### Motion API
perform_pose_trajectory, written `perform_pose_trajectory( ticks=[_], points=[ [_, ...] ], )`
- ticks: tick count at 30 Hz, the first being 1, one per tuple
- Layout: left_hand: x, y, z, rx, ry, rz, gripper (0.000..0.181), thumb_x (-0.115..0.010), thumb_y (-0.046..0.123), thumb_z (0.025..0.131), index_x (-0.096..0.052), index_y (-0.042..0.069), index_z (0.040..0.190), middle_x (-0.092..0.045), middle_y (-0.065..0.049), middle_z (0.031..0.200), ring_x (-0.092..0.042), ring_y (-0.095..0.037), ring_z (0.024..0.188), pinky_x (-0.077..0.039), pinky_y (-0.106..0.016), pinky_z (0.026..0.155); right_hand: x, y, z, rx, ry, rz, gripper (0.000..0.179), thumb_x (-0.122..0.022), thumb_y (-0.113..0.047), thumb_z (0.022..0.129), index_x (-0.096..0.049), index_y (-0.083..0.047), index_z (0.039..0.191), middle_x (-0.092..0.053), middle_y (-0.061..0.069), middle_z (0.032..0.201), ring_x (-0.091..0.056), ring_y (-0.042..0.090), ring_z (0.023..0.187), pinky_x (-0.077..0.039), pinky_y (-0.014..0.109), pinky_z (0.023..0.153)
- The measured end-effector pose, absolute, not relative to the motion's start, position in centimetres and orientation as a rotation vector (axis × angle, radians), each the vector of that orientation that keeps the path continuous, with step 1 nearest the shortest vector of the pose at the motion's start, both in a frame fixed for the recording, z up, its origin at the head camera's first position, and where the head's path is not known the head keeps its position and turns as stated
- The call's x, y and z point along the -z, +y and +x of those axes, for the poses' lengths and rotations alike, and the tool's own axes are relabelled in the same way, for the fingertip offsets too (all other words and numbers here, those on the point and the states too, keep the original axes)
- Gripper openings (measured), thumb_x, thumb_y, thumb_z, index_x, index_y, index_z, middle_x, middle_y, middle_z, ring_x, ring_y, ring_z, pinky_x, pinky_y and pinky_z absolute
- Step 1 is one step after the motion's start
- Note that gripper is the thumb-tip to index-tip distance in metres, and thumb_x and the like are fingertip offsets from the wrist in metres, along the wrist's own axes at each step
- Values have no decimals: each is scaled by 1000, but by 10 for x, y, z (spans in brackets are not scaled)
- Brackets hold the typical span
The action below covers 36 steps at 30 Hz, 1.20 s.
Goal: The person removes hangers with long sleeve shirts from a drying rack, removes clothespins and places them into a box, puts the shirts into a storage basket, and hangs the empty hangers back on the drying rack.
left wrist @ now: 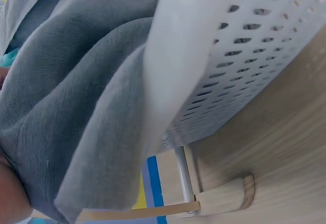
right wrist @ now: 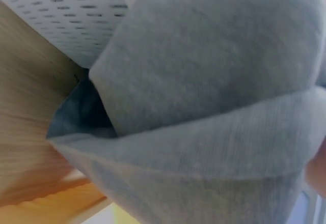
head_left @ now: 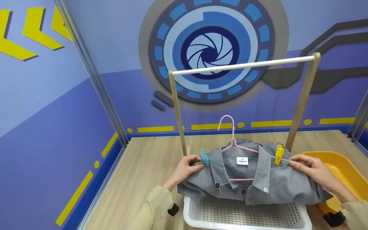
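A grey button shirt (head_left: 286,185) hangs spread between both hands above a white perforated basket (head_left: 244,214). Inside its collar sits a pink hanger (head_left: 233,140), hook upward. A blue clothespin (head_left: 204,157) clips the shirt's left shoulder and a yellow clothespin (head_left: 278,154) the right one. Beside the blue clothespin, the left hand (head_left: 185,169) pinches the shoulder cloth between thumb and fingers. The right hand (head_left: 313,169) pinches the other shoulder just outside the yellow clothespin. In both wrist views, folds of the shirt (left wrist: 86,96) cover most of the hands.
Behind the shirt stands a wooden rack with a white rod (head_left: 244,66) across its top. A yellow-orange tub (head_left: 350,172) is on the wooden table (head_left: 149,166) at the right, partly behind the right forearm. Printed wall panels enclose the back and left.
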<state>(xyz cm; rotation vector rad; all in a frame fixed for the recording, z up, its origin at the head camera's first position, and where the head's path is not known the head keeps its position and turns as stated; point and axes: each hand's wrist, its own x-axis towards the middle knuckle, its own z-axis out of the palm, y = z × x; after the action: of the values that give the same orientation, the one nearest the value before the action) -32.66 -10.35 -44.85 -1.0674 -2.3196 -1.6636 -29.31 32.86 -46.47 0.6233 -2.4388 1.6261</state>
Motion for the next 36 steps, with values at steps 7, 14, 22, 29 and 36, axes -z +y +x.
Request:
perform_pose_trajectory(
  ticks=[7,14,22,29,36],
  points=[
    [449,-104,-325,1674,-2322,-1050,10,-63,-6,80,-61,-11,88,-61,-19,84,-50,-10,72,-40,-23,66,460,333,-295,-1582,-2444,542,26,-55,-10,91,-54,8,109,-63,12,92,-61,16,81,-47,24,67],
    [450,-104,-325,1688,-2309,-1054,9,-63,-7,80,-61,-11,87,-60,-20,83,-50,-10,71,-40,-24,64,445,327,-294,-1556,-2350,629,27,-55,0,89,-49,7,114,-62,14,95,-62,19,79,-49,30,58],
    [451,-103,-325,1691,-2325,-1045,9,-63,-7,79,-61,-11,87,-60,-20,83,-50,-11,71,-40,-23,64,437,321,-298,-1637,-2296,694,30,-54,4,88,-46,10,116,-59,19,98,-61,23,81,-50,36,60],
    [451,-103,-325,1704,-2319,-1043,9,-62,-8,80,-60,-12,88,-60,-21,83,-50,-12,72,-40,-23,65,431,314,-299,-1666,-2297,744,32,-54,3,88,-46,7,118,-56,25,103,-61,21,85,-50,36,62],
    [452,-103,-324,1709,-2323,-1033,9,-61,-8,80,-60,-12,88,-60,-19,83,-52,-13,73,-41,-23,66,431,310,-303,-1658,-2341,767,34,-56,1,88,-46,7,119,-55,23,104,-59,17,86,-50,36,62]
  ],
)
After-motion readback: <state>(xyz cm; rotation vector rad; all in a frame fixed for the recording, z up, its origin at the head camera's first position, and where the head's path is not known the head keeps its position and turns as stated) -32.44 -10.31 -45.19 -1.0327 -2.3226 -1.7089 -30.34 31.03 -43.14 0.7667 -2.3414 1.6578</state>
